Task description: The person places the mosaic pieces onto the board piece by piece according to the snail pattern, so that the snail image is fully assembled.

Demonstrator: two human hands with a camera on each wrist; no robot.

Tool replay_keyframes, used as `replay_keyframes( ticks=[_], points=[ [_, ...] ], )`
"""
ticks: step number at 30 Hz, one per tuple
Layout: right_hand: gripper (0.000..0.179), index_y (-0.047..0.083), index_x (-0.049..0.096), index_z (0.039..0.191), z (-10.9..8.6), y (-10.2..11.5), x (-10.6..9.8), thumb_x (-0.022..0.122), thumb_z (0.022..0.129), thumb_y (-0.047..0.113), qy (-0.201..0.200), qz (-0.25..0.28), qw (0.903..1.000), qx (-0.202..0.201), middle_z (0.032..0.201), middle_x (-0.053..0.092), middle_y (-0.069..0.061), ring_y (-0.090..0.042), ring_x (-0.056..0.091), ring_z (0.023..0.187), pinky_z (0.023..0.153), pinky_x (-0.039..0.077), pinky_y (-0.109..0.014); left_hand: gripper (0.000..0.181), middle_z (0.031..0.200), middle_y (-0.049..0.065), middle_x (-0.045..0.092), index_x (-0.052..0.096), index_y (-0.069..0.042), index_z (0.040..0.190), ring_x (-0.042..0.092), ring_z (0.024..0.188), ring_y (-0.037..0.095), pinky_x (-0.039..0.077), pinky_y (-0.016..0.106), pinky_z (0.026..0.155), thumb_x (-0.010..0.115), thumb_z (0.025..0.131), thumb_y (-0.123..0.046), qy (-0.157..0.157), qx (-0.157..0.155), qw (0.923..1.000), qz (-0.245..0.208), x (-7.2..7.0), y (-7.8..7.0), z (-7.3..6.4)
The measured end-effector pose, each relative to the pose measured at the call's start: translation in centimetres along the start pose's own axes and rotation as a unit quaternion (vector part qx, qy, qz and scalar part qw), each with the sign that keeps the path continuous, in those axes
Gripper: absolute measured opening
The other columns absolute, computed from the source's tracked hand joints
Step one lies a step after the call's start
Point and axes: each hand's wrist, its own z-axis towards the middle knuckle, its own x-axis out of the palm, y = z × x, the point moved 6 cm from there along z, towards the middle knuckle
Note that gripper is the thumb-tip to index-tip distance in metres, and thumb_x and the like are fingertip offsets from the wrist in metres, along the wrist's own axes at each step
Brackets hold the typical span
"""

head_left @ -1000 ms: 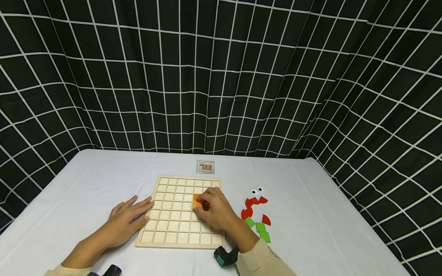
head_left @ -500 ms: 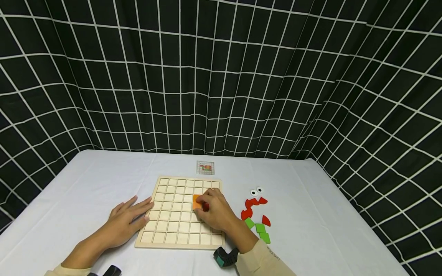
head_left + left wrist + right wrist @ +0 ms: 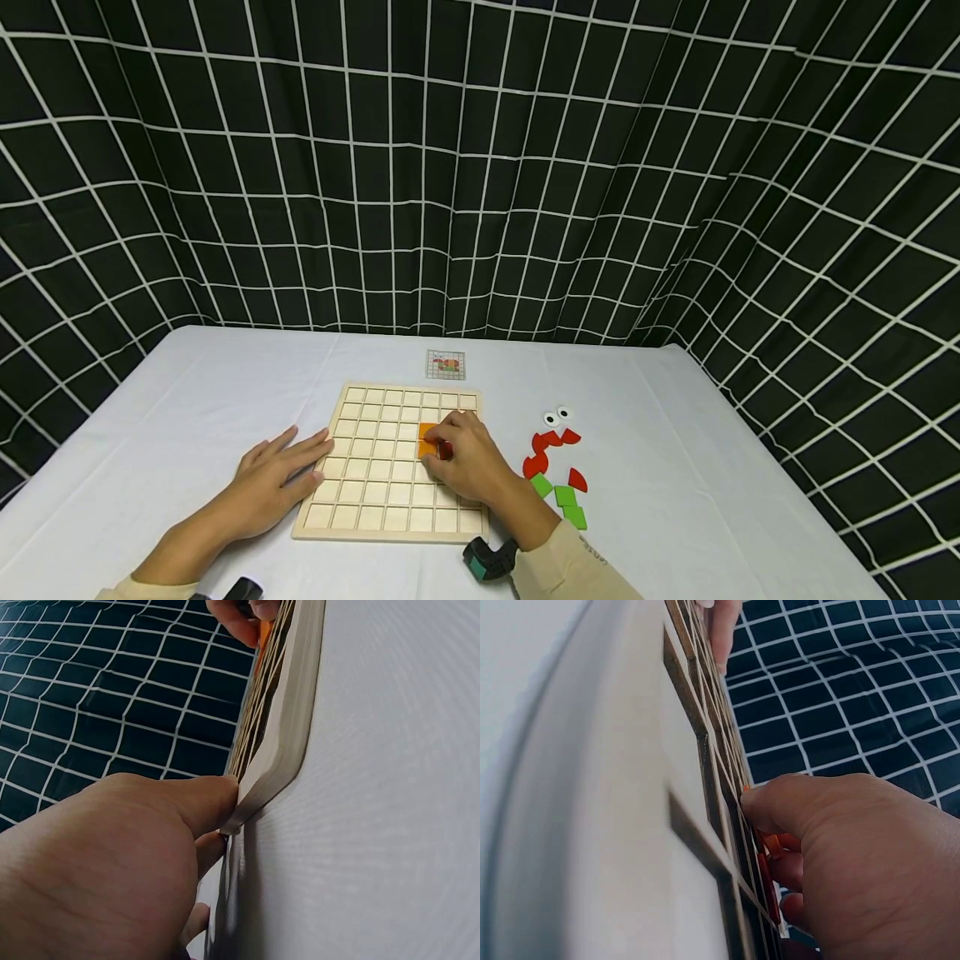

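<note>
A pale wooden grid board [image 3: 352,532] lies on the white table. Two orange square tiles, a far one [image 3: 427,430] and a near one [image 3: 427,450], sit in neighbouring cells right of its middle. My right hand [image 3: 467,458] is over the board, thumb and index finger pinching the near orange tile at its edges. Under that hand shows a dark red piece [image 3: 447,451], mostly hidden; the right wrist view has its red edge [image 3: 767,889] beside the fingers. My left hand [image 3: 277,479] rests with extended fingers at the board's left edge, its thumb touching the frame.
Right of the board lie several red quarter-round pieces [image 3: 577,479], green square tiles [image 3: 566,496] and two white eye discs [image 3: 551,418]. A small picture card [image 3: 446,365] with a coloured grid pattern lies behind the board. A black gridded curtain [image 3: 405,208] surrounds the table.
The near orange tile has shifted slightly and lowered into its cell; a dividing line now shows between the two orange tiles. The left hand has stayed still.
</note>
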Motion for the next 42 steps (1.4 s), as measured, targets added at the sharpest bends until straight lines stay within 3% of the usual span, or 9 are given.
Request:
replay_keyframes(
  ticks=[32,42],
  points=[
    [0.017,0.011,0.072,0.101,-0.1,0.3,-0.3,0.073,0.085,0.017,-0.012,0.018,0.9996,-0.016,0.092,0.055,0.005,-0.011,0.045,0.087,0.071,0.042,-0.021,0.044,0.148,0.012,0.040,0.055,-0.005,0.136,0.016,0.138,0.049,0.001,0.067,0.104,0.057,0.098,-0.027,0.004,-0.009,0.9999,-0.013,0.1,0.2,0.0],
    [0.023,0.005,0.072,0.105,-0.1,0.1,-4.0,0.075,0.084,0.013,-0.072,0.043,0.9965,-0.005,0.098,0.059,0.001,-0.015,0.049,0.090,0.075,0.047,-0.029,0.046,0.149,0.011,0.038,0.053,-0.005,0.137,0.014,0.138,0.049,0.000,0.068,0.104,0.057,0.098,-0.028,0.009,-0.009,0.9997,-0.019,0.2,0.1,0.0]
  ],
)
